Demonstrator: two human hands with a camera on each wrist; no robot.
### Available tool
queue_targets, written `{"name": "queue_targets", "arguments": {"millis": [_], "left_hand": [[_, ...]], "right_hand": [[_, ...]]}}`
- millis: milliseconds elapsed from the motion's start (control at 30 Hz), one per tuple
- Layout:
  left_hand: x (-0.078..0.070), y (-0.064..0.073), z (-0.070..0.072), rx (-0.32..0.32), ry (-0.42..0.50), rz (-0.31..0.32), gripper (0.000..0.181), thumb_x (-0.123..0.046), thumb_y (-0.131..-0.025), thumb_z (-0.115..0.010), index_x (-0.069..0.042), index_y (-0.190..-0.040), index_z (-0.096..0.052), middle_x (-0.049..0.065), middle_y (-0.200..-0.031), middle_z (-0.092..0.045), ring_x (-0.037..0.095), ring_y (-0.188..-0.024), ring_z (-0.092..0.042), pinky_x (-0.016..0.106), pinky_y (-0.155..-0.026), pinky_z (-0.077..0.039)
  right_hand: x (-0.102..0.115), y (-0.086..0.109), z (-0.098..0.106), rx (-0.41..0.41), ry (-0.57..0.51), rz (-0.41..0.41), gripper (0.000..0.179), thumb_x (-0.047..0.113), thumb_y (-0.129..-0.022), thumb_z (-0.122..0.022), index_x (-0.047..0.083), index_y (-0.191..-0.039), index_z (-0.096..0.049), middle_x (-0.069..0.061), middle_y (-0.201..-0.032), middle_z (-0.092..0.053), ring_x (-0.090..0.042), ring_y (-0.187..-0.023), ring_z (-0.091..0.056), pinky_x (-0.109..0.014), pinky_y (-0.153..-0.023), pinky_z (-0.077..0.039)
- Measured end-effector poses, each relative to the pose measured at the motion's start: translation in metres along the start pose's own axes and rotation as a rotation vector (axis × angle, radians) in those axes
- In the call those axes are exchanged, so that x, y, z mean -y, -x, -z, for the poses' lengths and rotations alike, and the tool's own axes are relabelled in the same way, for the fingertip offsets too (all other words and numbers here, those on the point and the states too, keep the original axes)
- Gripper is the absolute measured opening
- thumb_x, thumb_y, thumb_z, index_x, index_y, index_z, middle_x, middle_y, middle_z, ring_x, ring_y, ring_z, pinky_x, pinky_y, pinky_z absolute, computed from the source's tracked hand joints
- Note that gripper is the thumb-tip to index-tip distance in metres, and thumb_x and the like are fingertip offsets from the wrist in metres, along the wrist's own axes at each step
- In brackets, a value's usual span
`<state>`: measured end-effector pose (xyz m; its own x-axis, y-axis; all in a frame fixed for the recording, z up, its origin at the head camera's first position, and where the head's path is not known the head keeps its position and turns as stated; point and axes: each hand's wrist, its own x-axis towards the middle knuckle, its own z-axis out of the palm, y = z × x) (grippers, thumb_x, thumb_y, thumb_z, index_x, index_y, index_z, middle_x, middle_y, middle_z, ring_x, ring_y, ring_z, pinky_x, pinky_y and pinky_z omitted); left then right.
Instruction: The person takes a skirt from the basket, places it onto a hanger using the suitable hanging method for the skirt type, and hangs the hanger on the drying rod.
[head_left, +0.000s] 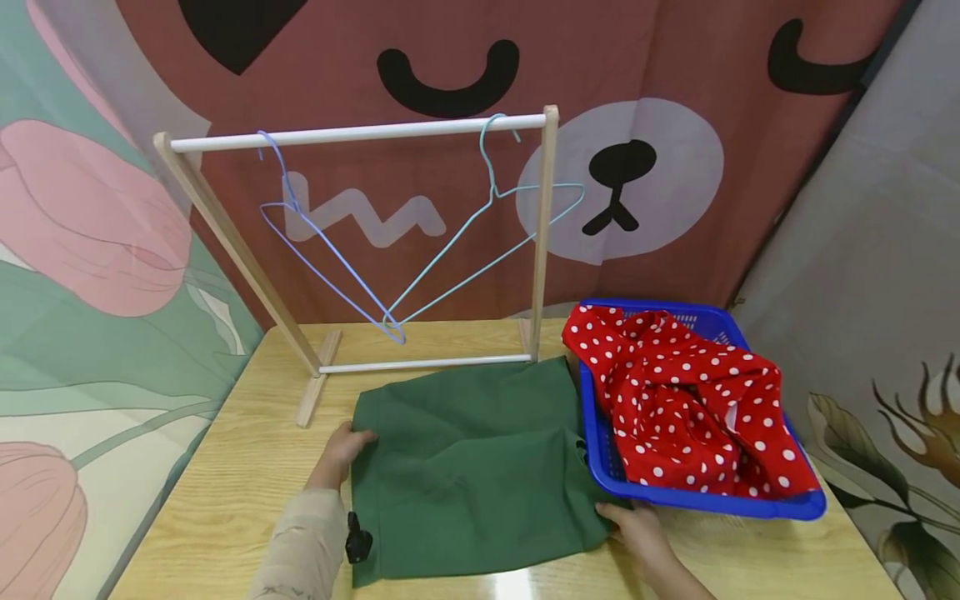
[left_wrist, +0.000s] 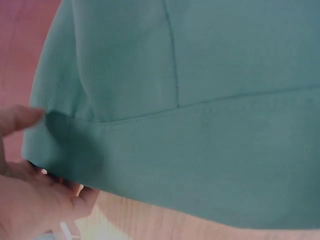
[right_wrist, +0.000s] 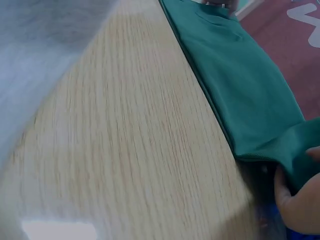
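Note:
A green cloth garment point(head_left: 465, 475) lies spread on the wooden table, its surface gently wrinkled and its left edge a stitched band. At the upper part of that edge is my left hand point(head_left: 341, 454). In the left wrist view the thumb lies over the green fabric point(left_wrist: 200, 150) and the fingers curl beneath its border. My right hand point(head_left: 636, 529) grips the garment's lower right corner, just below the basket. The right wrist view has the cloth point(right_wrist: 245, 80) bunching up where the thumb and fingers point(right_wrist: 284, 192) of that hand pinch it.
Behind the garment stands a wooden rack point(head_left: 542, 250) with a purple hanger point(head_left: 330, 250) and a light blue hanger point(head_left: 450, 242). A blue basket point(head_left: 712, 500) holding red polka-dot cloth point(head_left: 690, 392) overlaps the garment's right side. Printed curtains point(head_left: 450, 42) hang behind.

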<state>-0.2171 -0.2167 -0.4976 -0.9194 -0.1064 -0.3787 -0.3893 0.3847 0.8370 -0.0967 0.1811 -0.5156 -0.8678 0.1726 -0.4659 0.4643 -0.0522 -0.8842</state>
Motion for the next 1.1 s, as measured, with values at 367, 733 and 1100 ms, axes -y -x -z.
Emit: {"name": "queue_targets", "arguments": {"millis": [367, 733, 1100], "left_hand": [[0.001, 0.002, -0.002, -0.122, -0.157, -0.096, 0.033, -0.001, -0.084, -0.046, 0.017, -0.111, -0.04, 0.033, -0.107, -0.045, 0.042, -0.095, -0.046, 0.046, -0.076, -0.042], [0.108, -0.131, 0.001, -0.353, -0.338, -0.233, 0.04, -0.025, -0.077, -0.061, 0.005, -0.102, -0.054, 0.022, -0.094, -0.056, 0.034, -0.077, -0.053, 0.04, -0.059, -0.045], [-0.02, -0.01, -0.006, -0.162, 0.08, -0.038, 0.047, -0.015, -0.09, -0.038, 0.018, -0.122, -0.027, 0.035, -0.12, -0.031, 0.044, -0.109, -0.032, 0.051, -0.09, -0.029]], "right_hand": [[-0.006, 0.001, 0.006, -0.12, 0.046, 0.042, 0.063, 0.003, -0.076, -0.054, -0.02, -0.125, -0.02, -0.033, -0.128, -0.021, -0.042, -0.112, -0.026, -0.043, -0.073, -0.044], [-0.008, 0.005, 0.022, 0.026, 0.473, -0.063, 0.013, -0.004, -0.066, -0.056, 0.002, -0.063, -0.044, -0.011, -0.063, -0.041, -0.023, -0.06, -0.043, -0.033, -0.055, -0.046], [-0.001, -0.004, -0.001, -0.078, 0.37, 0.198, 0.059, 0.014, -0.079, -0.06, -0.017, -0.121, -0.034, -0.032, -0.124, -0.034, -0.042, -0.113, -0.033, -0.052, -0.091, -0.027]]}}
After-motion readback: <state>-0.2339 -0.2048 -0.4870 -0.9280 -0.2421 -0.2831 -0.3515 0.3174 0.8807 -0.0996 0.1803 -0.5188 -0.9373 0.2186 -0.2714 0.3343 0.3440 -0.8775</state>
